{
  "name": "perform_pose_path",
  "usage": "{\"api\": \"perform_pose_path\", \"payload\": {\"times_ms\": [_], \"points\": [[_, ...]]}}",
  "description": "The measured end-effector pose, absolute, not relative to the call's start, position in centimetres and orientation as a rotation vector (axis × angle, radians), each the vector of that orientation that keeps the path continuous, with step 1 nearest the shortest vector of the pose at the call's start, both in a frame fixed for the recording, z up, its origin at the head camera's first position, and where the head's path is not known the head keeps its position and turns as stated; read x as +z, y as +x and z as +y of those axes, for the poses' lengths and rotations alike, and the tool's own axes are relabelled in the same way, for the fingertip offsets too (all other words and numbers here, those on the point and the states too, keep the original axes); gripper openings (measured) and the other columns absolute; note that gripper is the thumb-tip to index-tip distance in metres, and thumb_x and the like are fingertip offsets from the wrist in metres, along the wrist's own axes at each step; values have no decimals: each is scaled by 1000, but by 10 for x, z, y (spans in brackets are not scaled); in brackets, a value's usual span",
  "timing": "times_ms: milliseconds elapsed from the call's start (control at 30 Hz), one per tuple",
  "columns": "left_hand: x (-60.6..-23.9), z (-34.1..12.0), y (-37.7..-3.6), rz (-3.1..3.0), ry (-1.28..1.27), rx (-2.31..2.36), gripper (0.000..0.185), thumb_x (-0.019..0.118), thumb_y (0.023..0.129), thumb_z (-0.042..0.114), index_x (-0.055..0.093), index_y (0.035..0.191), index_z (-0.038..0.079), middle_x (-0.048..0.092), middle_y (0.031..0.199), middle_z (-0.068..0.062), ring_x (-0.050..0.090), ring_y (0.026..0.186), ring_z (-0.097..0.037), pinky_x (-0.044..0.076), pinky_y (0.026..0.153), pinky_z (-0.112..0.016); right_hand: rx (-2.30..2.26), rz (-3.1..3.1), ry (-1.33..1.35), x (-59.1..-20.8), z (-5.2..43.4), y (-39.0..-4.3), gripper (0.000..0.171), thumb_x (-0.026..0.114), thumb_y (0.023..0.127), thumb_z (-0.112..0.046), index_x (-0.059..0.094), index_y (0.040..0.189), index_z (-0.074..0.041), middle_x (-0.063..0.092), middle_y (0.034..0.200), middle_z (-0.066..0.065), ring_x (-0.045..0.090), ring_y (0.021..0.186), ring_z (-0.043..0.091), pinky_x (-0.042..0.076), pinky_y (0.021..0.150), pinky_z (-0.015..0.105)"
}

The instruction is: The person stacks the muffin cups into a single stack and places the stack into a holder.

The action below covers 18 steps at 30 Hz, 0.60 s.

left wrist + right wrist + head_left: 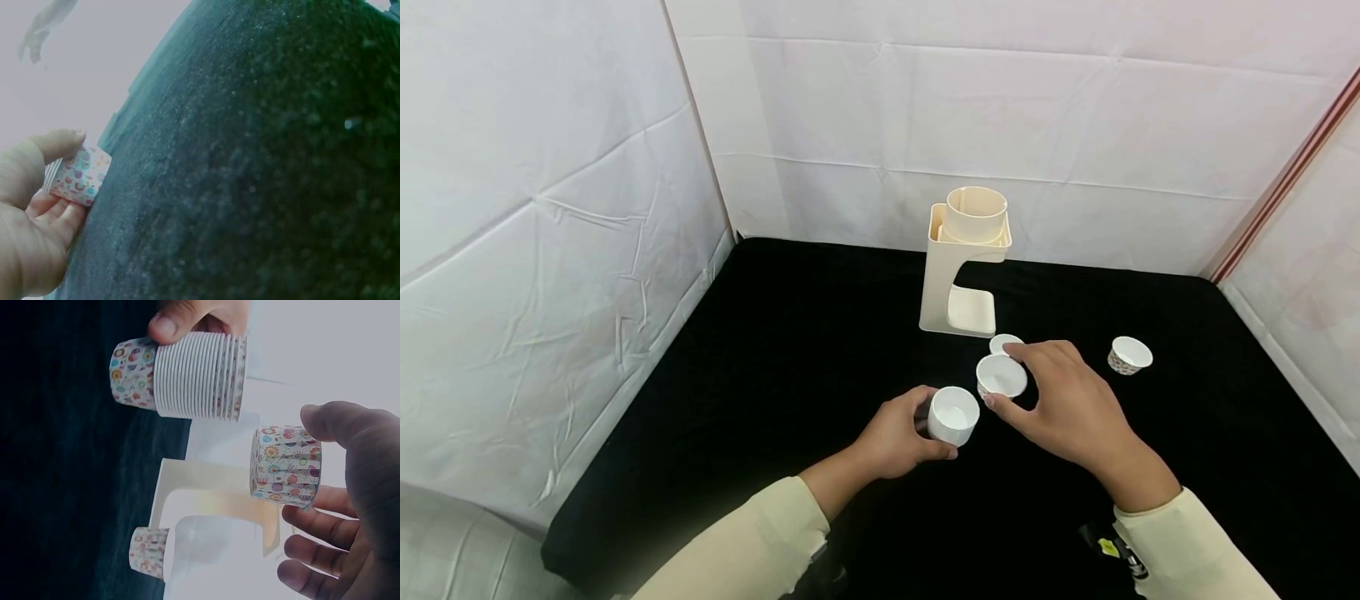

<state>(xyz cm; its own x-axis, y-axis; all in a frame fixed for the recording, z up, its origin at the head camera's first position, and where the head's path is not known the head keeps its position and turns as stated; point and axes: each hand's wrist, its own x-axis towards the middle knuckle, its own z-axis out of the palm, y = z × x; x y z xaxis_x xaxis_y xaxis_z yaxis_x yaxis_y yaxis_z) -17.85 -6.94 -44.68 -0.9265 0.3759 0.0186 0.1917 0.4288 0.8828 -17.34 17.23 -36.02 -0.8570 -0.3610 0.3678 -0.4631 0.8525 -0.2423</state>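
L hand (895, 433): fingers + thumb curled round stack of nested paper cups (953, 415), held lying sideways just above bench; R wrist view shows ribbed rims packed tight, patterned base at one end.
R hand (1063, 404): thumb + fingertips pinching single paper cup (1002, 377) at its wall, just beside open end of stack; not touching it as far as I can tell.
Near hands: 3rd cup (1004, 343) on bench (775, 350) just behind R hand, in front of dispenser foot. 4th cup (1129, 355) stands well apart to R, pattern visible.
Cup dispenser (967, 262): cream, upright at back of bench, round tube on top; its content hidden.
Progress (my read): most cups already nested in stack; one in R hand close to joining, 2 loose on bench left to collect. Whether stack then goes in dispenser, can't tell.
Surround: black cloth, white fabric walls.
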Motion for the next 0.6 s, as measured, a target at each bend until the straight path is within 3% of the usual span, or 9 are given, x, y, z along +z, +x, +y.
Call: {"api": "perform_pose_path", "payload": {"times_ms": [600], "points": [[-445, -72, -177, 2473, 503, 1498, 70, 91, 79, 14, 54, 138, 10, 61, 130, -4, 63, 122, -22, 53, 97, -25, 472, -2700, 738, -358, 149, -166, 69, 83, 83, -50, 64, 135, -9, 68, 127, 7, 56, 121, 27, 57, 89, 50]]}}
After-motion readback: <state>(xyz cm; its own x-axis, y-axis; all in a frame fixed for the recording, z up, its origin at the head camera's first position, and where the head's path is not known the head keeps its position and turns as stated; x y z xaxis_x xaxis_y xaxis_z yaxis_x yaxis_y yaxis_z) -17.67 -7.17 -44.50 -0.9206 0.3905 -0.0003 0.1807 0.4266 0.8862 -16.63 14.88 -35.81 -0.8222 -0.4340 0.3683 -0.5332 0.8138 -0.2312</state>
